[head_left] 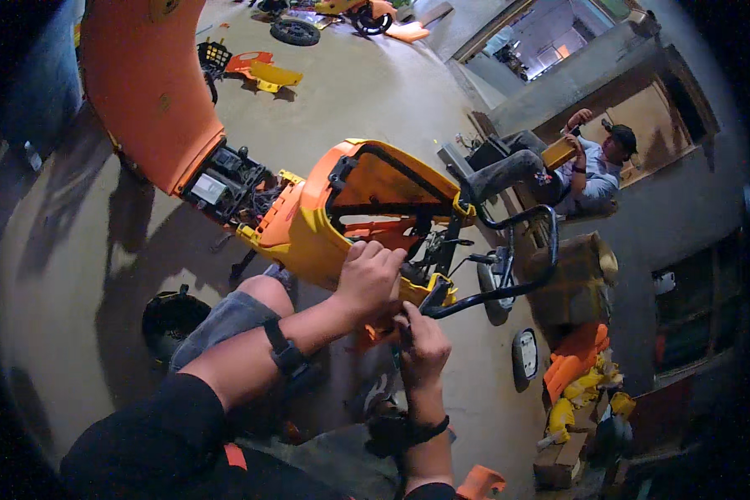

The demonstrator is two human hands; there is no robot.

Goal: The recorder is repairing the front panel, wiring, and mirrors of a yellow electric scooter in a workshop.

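Observation:
A yellow-and-orange scooter body section point(308, 221), with an open frame edged in black, lies in front of me beside a black tubular bar point(508, 290). My left hand point(367, 279) has its fingers curled at the lower edge of the yellow panel. Just below it, my right hand point(421, 337) is closed near the panel's lower corner; what is between its fingers is hidden. Exposed wiring and a black compartment point(233, 187) join the body to a long orange panel point(150, 100).
A co-worker point(592, 162) sits at the right, hands raised around a yellow-orange piece. Loose orange and yellow parts point(575, 375) are piled by boxes point(558, 458). A black bucket-like container point(175, 325) stands left of my knee. Wheels point(296, 32) and scooter parts lie at the back.

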